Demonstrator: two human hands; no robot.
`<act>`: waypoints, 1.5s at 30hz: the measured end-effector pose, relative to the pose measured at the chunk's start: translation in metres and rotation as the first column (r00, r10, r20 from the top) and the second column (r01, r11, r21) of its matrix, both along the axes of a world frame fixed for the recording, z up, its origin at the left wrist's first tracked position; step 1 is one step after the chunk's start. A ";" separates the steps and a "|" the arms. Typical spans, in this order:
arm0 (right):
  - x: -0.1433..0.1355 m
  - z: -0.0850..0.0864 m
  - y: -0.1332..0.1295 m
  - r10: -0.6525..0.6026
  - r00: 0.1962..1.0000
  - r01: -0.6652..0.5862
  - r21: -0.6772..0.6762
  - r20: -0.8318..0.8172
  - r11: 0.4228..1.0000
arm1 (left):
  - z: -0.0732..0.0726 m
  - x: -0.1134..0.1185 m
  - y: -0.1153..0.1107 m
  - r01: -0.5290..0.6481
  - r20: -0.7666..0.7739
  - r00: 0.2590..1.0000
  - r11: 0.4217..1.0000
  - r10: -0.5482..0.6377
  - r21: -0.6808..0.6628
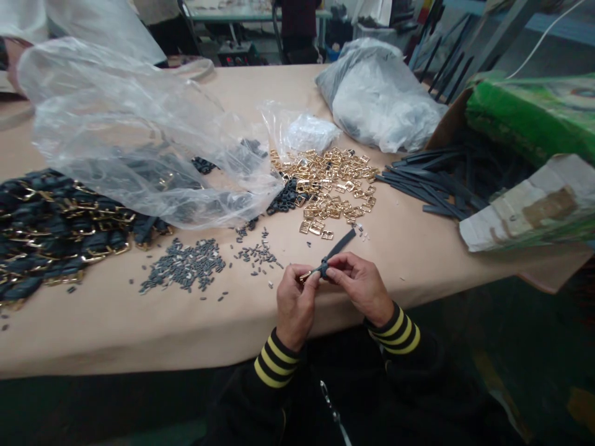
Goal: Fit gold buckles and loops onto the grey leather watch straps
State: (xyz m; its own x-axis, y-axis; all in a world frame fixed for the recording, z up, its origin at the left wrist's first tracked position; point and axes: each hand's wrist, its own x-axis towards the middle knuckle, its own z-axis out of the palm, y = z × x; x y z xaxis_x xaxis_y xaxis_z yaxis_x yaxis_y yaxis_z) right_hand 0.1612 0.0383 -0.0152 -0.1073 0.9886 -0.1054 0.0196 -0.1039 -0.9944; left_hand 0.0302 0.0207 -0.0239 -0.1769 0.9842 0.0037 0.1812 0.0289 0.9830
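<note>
Over the near edge of the table (pixel 195 334), wrists angled inward, left hand (pixel 295 303) curled in a tight pinch on a dark strap (pixel 341 244) near its gold fitting (pixel 305 276), right hand (pixel 366 288) pinches it just beside, free end points away toward gold buckles (pixel 328 179).

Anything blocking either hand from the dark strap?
Nothing visible. The left hand pinches the dark strap near its gold piece; the right hand pinches it too. The loose gold buckles lie beyond the hands, not between.
</note>
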 end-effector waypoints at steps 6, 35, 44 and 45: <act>0.002 -0.001 0.004 0.122 0.989 -0.126 0.043 0.080 0.991 | 0.003 -0.001 0.000 -0.018 0.115 0.993 0.998 0.024 -0.055; 0.001 0.016 0.005 0.280 0.924 -0.301 0.046 0.261 0.952 | 0.010 -0.009 -0.002 0.198 0.203 0.966 0.966 -0.162 -0.169; 0.010 0.021 0.005 0.277 0.913 -0.325 0.124 0.299 0.937 | 0.008 -0.013 -0.002 0.229 0.216 0.958 0.956 -0.188 -0.185; 0.013 0.024 0.006 0.205 0.902 -0.300 0.209 0.380 0.931 | 0.008 -0.015 -0.001 0.214 0.201 0.964 0.958 -0.175 -0.191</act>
